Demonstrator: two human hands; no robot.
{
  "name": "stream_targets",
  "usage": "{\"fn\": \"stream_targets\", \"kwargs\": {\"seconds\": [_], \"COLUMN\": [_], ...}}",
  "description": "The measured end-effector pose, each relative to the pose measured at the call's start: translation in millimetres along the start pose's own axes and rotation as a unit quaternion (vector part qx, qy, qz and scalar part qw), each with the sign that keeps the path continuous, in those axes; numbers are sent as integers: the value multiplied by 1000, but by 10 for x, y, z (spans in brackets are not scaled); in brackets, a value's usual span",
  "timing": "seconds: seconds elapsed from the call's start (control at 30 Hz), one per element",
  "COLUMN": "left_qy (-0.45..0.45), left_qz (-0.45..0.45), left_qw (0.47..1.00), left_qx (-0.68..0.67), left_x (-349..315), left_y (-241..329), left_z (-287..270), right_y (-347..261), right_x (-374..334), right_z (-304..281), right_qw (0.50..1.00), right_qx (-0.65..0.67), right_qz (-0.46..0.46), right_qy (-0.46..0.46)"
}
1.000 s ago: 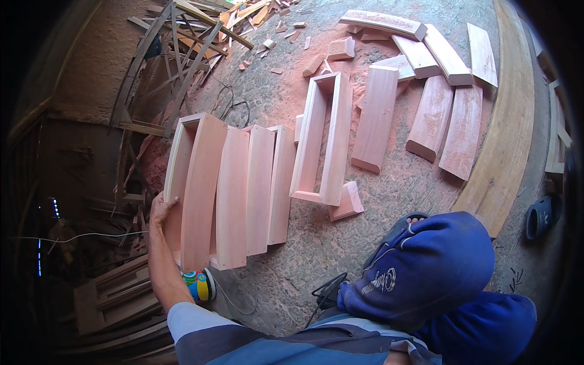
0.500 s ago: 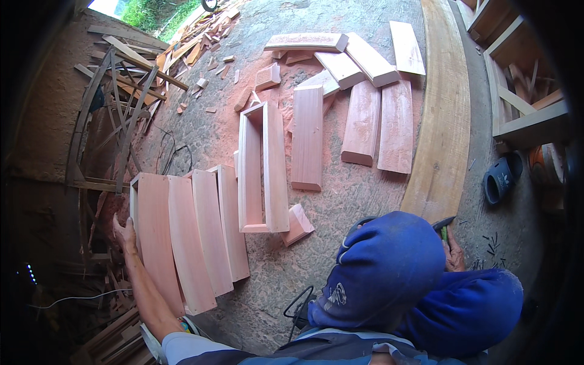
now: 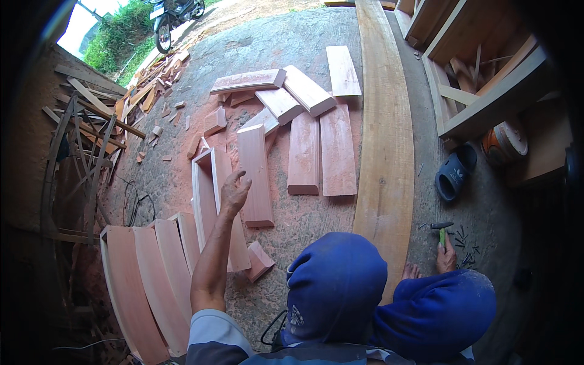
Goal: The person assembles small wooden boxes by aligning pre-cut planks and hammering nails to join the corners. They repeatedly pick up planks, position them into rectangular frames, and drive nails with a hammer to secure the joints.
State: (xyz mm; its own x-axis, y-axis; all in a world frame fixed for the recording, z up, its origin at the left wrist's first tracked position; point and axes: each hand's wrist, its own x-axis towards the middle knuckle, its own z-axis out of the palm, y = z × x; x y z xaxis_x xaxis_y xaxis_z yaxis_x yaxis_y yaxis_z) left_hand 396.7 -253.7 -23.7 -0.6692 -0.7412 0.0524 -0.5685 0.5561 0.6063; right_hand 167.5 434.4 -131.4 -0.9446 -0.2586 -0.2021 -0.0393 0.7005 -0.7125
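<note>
My right hand (image 3: 447,257) is closed round the green handle of a hammer (image 3: 442,233), low over the floor beside dark nails (image 3: 468,258). My left hand (image 3: 235,193) is raised with its fingers loosely bent and apart, holding nothing. It hangs over the right side of a narrow open wooden box frame (image 3: 222,167), next to a bevelled reddish board (image 3: 255,176). My forearm covers part of the frame. Several similar wooden pieces (image 3: 139,267) stand side by side at the lower left. A short wood block (image 3: 260,261) lies by the frame's near end.
Bevelled boards (image 3: 304,152) lie loosely stacked beyond my hands. A long plank (image 3: 383,152) runs along the floor to my right. Farther right are a dark blue clog (image 3: 455,173), a bucket (image 3: 506,140) and wooden framing (image 3: 453,94). Offcuts (image 3: 146,91) and a motorbike (image 3: 164,27) are at far left.
My left hand has left the far left end of the row of wooden pieces and moved right, over the box frame. The view has shifted right. The hammer stays in my right hand.
</note>
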Motion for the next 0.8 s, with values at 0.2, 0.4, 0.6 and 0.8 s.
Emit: {"fn": "stream_targets", "kwargs": {"seconds": [0.2,0.4,0.6,0.8], "left_qy": [-82,-116,-171,-234], "left_qz": [-8,64,-50,-24], "left_qw": [993,991,978,964], "left_qx": [-85,34,110,123], "left_x": [40,-253,-279,-160], "left_y": [497,1353,2027,1980], "left_z": [1354,2113,2636,2461], "right_y": [-412,-787,-1588,-1694], "right_x": [12,321,536,314], "right_z": [-183,-70,509,953], "right_qw": [973,969,965,956], "right_qx": [-226,-193,-93,-21], "right_qz": [16,-148,-219,-225], "right_qy": [-34,-34,-114,-188]}}
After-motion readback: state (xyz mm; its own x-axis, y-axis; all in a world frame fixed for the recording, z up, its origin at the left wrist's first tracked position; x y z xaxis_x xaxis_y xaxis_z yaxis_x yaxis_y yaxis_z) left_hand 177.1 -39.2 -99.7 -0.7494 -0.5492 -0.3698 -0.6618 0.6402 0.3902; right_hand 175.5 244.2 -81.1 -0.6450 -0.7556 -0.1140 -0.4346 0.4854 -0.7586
